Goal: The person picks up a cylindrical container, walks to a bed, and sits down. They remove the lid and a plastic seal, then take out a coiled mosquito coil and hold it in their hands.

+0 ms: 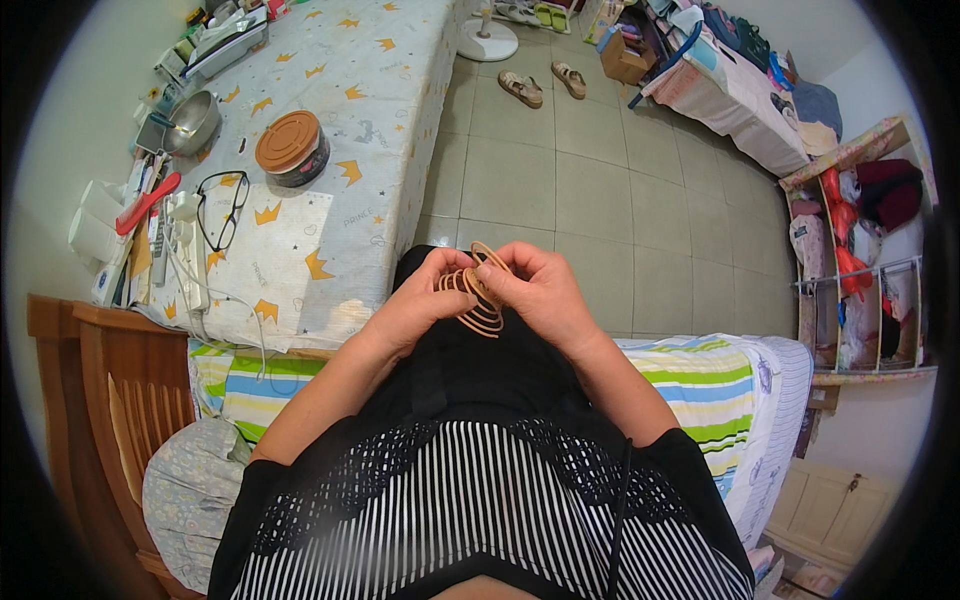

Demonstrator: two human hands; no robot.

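Observation:
Both hands meet over my lap, around a tan coil [484, 321] of several thin, round loops; I cannot tell its material. My left hand [427, 292] grips the coil's left side, its thumb lying across the loops. From the right, my right hand [536, 289] pinches the coil between thumb and fingers. One loop stands up above the fingertips, while others hang below them. The hands partly cover the middle of the coil.
Left is a table with a crown-printed cover [315, 210]. It bears a brown-lidded tub [292, 146], eyeglasses [223, 210], a red comb [148, 204], a power strip [193, 259] and a metal bowl [193, 124]. Sandals [520, 88] lie on the tiled floor [592, 187]. A shelf rack [862, 277] stands right.

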